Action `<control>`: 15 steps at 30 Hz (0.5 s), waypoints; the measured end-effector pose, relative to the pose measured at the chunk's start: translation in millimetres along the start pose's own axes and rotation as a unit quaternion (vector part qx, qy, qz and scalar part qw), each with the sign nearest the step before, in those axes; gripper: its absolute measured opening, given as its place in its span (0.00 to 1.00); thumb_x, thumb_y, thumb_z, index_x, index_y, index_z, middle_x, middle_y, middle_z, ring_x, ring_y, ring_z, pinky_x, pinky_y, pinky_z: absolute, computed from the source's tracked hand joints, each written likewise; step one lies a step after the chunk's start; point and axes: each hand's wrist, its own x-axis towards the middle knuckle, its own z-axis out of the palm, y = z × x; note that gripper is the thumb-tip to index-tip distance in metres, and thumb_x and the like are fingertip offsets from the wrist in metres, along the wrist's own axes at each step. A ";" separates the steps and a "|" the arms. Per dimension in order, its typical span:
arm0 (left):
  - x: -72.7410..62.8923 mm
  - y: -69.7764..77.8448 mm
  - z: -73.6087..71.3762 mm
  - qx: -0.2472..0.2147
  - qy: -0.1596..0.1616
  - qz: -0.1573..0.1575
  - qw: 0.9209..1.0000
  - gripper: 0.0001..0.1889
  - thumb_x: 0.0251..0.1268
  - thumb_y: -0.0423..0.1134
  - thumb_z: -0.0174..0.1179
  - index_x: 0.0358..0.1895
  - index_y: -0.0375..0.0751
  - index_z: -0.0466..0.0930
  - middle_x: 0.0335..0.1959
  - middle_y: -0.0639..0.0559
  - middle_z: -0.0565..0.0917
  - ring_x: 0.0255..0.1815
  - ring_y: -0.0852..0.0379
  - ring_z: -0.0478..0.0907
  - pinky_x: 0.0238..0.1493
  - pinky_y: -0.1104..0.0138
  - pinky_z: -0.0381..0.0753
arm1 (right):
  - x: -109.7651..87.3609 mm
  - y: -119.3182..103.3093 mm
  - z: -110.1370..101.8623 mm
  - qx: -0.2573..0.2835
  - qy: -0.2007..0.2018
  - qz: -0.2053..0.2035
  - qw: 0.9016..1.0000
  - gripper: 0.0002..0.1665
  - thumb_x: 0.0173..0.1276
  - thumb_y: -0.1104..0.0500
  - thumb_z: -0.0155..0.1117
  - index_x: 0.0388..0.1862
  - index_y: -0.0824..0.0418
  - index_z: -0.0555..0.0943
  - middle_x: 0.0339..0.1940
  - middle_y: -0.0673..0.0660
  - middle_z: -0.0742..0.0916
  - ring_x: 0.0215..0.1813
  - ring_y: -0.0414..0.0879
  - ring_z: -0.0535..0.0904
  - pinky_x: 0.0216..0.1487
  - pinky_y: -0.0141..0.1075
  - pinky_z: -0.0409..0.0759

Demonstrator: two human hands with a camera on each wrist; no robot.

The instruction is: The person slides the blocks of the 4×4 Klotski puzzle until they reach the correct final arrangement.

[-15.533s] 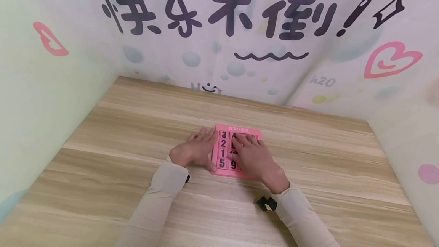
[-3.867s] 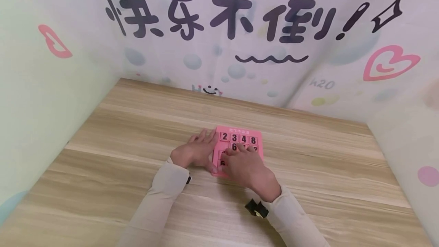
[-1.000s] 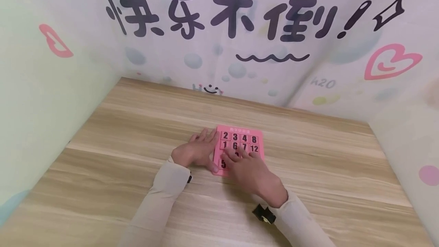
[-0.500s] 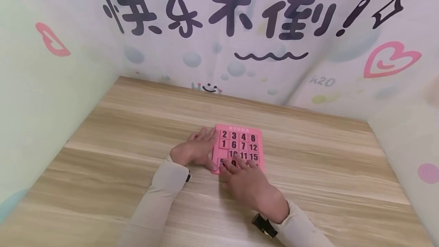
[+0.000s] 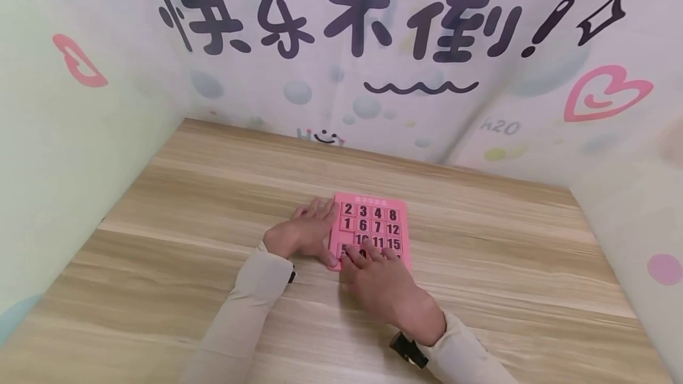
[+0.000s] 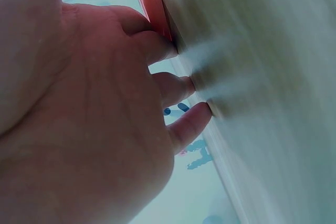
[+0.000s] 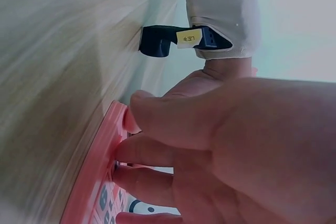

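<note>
- the pink number board [image 5: 397,202] lay flat on the wooden table [image 5: 480,242], between the two hands.
- the left hand [image 5: 301,236] rested along the board's left side, fingers spread and fairly straight, thumb by the lower left corner; it braced rather than clenched.
- the right hand [image 5: 384,283] lay over the bottom row, fingers relaxed and slightly bent, grasping nothing; one partly covered the tile marked 5 [image 5: 344,249]. how hard they pressed, i could not tell.
- the left column showed a gap [image 5: 345,238] between the tile marked 1 [image 5: 347,224] and the tile marked 5.
- the step in hand seemed to be sliding a tile towards that gap.
- moving the 5 would likely call for a light, straight push away from the person, with the frame kept steady.
</note>
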 end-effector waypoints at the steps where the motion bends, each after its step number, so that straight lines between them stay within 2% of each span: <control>1: 0.0 0.2 -0.1 0.003 0.000 0.001 1.000 0.65 0.50 0.58 0.73 0.80 0.40 0.34 0.82 0.48 0.35 0.81 0.44 0.24 0.80 0.49 0.32 | 0.5 0.3 0.2 0.005 0.002 0.001 1.000 0.31 0.79 0.43 0.46 0.74 0.54 0.69 0.76 0.53 0.70 0.77 0.58 0.62 0.73 0.57 0.65; 7: -1.4 1.0 -1.4 0.013 0.003 0.004 1.000 0.64 0.51 0.57 0.73 0.80 0.39 0.35 0.83 0.46 0.36 0.82 0.43 0.26 0.80 0.48 0.33 | 4.2 3.0 1.5 0.026 0.008 0.011 1.000 0.31 0.79 0.43 0.46 0.75 0.54 0.68 0.77 0.52 0.68 0.78 0.59 0.61 0.74 0.56 0.62; 15: -1.7 1.6 -1.5 0.002 0.000 0.001 1.000 0.64 0.51 0.56 0.73 0.80 0.39 0.35 0.83 0.47 0.36 0.81 0.44 0.25 0.80 0.49 0.32 | 8.5 7.0 4.1 0.039 0.007 0.017 0.999 0.33 0.79 0.42 0.44 0.77 0.54 0.65 0.79 0.53 0.65 0.79 0.60 0.58 0.75 0.58 0.60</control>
